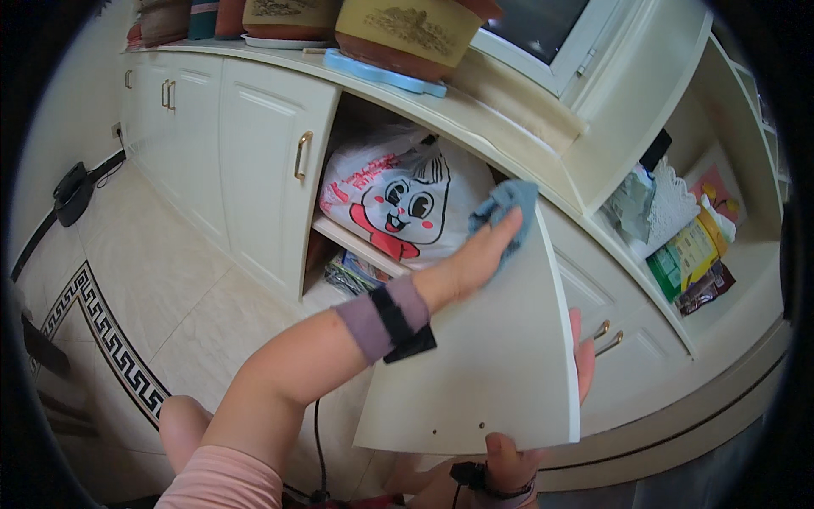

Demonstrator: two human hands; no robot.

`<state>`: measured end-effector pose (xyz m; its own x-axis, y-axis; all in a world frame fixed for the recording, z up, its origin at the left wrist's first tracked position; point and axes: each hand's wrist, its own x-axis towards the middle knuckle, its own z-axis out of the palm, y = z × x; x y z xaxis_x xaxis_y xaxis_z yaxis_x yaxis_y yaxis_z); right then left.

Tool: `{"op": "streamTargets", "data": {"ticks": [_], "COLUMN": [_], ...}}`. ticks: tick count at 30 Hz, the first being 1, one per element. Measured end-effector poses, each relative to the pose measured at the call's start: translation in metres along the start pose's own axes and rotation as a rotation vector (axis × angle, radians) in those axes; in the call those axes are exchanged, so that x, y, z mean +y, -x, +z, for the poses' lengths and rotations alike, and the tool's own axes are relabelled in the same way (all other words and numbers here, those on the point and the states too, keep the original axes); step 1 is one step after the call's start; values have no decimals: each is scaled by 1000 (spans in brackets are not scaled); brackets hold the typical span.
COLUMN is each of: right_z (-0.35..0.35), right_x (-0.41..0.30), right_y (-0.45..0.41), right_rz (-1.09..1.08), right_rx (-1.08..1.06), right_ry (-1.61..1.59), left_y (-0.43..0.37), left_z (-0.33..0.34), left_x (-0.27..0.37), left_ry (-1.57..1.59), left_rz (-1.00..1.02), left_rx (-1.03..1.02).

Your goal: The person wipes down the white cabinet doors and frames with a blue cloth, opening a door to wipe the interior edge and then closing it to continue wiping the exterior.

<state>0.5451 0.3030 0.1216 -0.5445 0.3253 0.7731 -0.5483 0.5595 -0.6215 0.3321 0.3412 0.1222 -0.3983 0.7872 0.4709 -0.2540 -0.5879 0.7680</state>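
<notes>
My left hand (pixel 477 257) presses a blue-grey cloth (pixel 518 197) to the inner face of a white cabinet door (pixel 483 356), near its upper corner. The cloth is bunched under the fingers and partly hidden by them. At the door's lower edge, my right hand (pixel 512 464) grips the panel, its thumb on the inner face and fingers showing past the outer edge. The door stands open. Inside the cabinet, a full white plastic bag (pixel 407 197) with a cartoon face sits on a shelf (pixel 356 245). Below the shelf are plastic-wrapped items (pixel 356 270), partly hidden.
Potted-plant containers (pixel 407 38) stand on the countertop (pixel 470 121) above, one on a blue tray (pixel 381 73). Closed cabinet doors (pixel 267 146) with brass handles are on the left. An open shelf unit (pixel 636 254) at right holds packages. A black cable (pixel 320 439) runs low near my legs.
</notes>
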Motion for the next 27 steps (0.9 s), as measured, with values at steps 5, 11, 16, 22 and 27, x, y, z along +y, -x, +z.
{"op": "streamTargets", "data": {"ticks": [5, 11, 16, 22, 27], "right_z": [-7, -6, -1, 7, 7], "right_x": [-8, -23, -40, -41, -26], "right_y": [-8, 0, 5, 9, 18], "right_rz": [-11, 37, 160, 211, 178], "right_rx": [-93, -19, 110, 117, 141], "right_ry": [91, 135, 23, 5, -67], "left_y": [-14, 44, 121, 157, 99], "left_z": [6, 39, 71, 81, 55], "left_x": [4, 13, 13, 12, 12], "left_ry": [-25, -540, -572, -292, -208], "left_rz": [-11, 357, 437, 324, 198], "left_rx": [166, -110, -294, -285, -155]}}
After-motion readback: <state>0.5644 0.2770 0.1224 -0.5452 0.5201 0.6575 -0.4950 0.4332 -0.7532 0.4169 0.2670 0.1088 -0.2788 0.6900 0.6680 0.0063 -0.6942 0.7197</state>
